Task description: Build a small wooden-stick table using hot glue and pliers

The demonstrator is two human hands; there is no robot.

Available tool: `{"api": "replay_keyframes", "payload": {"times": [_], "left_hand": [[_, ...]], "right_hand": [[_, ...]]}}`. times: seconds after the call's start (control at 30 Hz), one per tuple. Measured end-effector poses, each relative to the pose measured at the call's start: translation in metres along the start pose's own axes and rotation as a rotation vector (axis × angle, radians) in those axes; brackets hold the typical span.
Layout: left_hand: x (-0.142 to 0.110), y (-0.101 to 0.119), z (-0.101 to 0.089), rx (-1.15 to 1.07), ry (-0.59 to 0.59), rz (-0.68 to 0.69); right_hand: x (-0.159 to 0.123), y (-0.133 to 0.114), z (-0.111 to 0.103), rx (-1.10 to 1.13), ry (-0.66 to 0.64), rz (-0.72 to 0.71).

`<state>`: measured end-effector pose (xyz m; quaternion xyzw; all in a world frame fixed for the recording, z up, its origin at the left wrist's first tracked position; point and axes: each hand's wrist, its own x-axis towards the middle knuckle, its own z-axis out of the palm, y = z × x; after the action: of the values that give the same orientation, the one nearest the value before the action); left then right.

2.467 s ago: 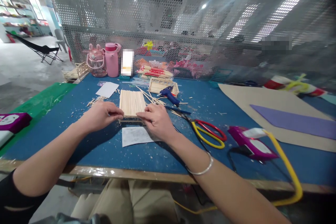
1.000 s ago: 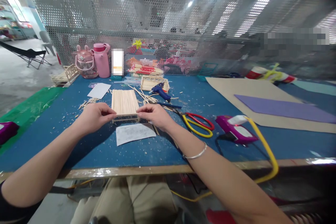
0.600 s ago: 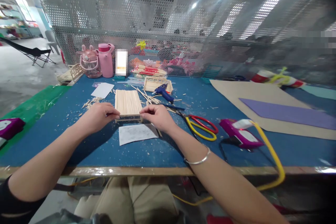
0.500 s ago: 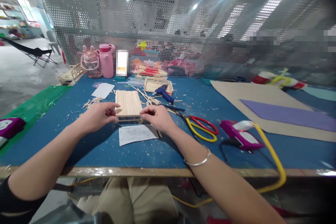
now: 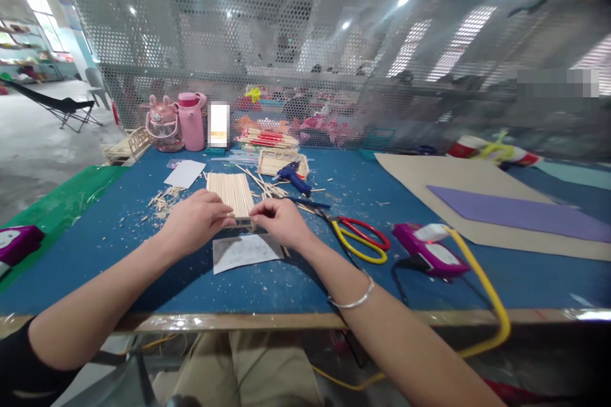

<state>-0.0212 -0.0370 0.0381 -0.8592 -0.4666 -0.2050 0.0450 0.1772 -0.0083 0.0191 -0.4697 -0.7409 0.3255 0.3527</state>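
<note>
"Where's the stick panel (image 5: 228, 189)?"
"On the counter (image 5: 262, 292), its near edge pinched between the fingers of the left hand (image 5: 195, 219) and right hand (image 5: 284, 224)."
"Containers?"
"Pink bottle (image 5: 191, 126) and clear-bodied jug (image 5: 165, 127), contents unclear; a glue gun (image 5: 296, 179) lies over the wooden tray's (image 5: 260, 164) corner."

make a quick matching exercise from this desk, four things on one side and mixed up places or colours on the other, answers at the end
Things
1. stick panel
2. glue gun
3. scissors
4. flask

Clues
A. pink, standing near the mesh
B. one red handle, one yellow
C. at the fingers of the left hand and right hand
D. dark blue

Pairs: 1-C, 2-D, 3-B, 4-A
</note>
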Motion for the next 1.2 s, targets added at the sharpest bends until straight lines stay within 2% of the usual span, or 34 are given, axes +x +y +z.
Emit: {"api": "replay_keyframes", "payload": {"times": [0.07,0.17,0.23,0.3,0.37,0.4,0.5,0.53,0.6,0.67,0.77,0.87,1.03,1.2], "left_hand": [[0.009,0.007,-0.001,0.022,-0.099,0.032],[0.021,0.012,-0.005,0.065,-0.209,-0.041],[0.026,0.013,-0.007,0.057,-0.253,-0.103],[0.028,0.011,-0.009,-0.023,-0.258,-0.138],[0.027,0.006,-0.011,-0.158,-0.194,-0.187],[0.026,0.003,-0.011,-0.232,-0.129,-0.222],[0.02,-0.008,-0.01,-0.376,0.146,-0.344],[0.018,-0.012,-0.009,-0.398,0.238,-0.386],[0.014,-0.019,-0.004,-0.439,0.367,-0.466],[0.01,-0.024,0.003,-0.49,0.405,-0.525],[0.006,-0.026,0.01,-0.535,0.361,-0.546],[0.006,-0.029,0.015,-0.565,0.321,-0.553],[0.006,-0.034,0.024,-0.638,0.202,-0.617],[0.004,-0.032,0.033,-0.695,0.085,-0.631]], "right_hand": [[0.0,0.0,0.0,0.009,-0.022,-0.028],[0.001,-0.001,-0.006,0.048,-0.039,-0.122],[0.005,-0.003,-0.017,0.111,0.047,-0.167],[0.011,-0.005,-0.032,0.171,0.192,-0.169],[0.021,-0.004,-0.049,0.146,0.287,-0.14],[0.026,-0.002,-0.057,0.074,0.292,-0.118],[0.045,0.012,-0.073,-0.418,0.204,0.009],[0.051,0.019,-0.075,-0.605,0.161,0.071],[0.063,0.034,-0.076,-0.723,0.152,0.146],[0.074,0.049,-0.074,-0.785,0.16,0.228],[0.087,0.064,-0.07,-0.838,0.163,0.327],[0.095,0.07,-0.066,-0.86,0.174,0.358],[0.093,0.073,-0.065,-0.855,0.248,0.318],[0.092,0.08,-0.075,-0.761,0.354,0.271]]}}
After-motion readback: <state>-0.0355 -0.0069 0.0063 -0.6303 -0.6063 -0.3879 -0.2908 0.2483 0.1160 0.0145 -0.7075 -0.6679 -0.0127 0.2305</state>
